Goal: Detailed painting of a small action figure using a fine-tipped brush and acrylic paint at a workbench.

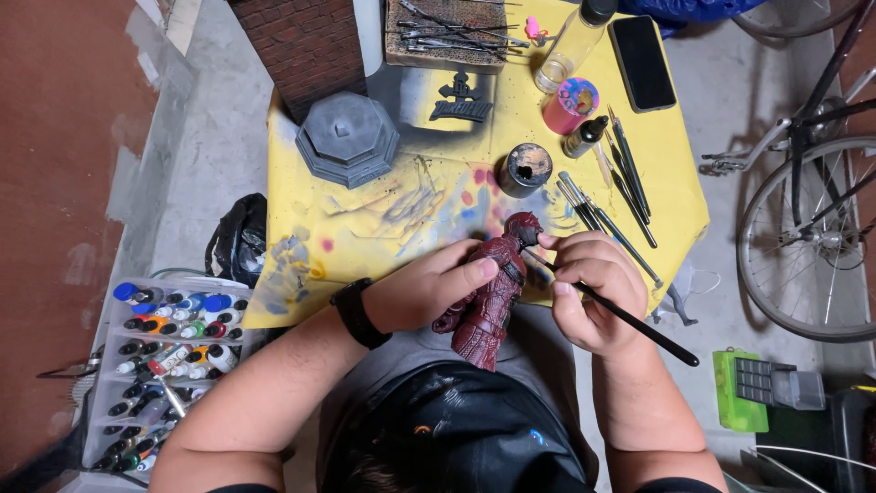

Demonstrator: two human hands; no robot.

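Left hand (429, 292) clamped round dark red plastic figurine (493, 288); its long axis tilted, head toward yellow-covered worktop (365, 228). Right hand (593, 292) pinches thin black-handled paintbrush (620, 315), tip at figurine's neck.

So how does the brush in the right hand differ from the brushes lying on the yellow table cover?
The held brush is gripped in the right hand, tip at the dark red figure; the loose brushes lie flat and untouched on the yellow cover. The held one slants toward the figure, while the loose ones lie side by side. All are slim and dark-handled.

figurine (488, 297): matt dark-red, rough-textured | brush (630, 317): glossy black handle | table cover (675, 192): smooth yellow, paint-stained
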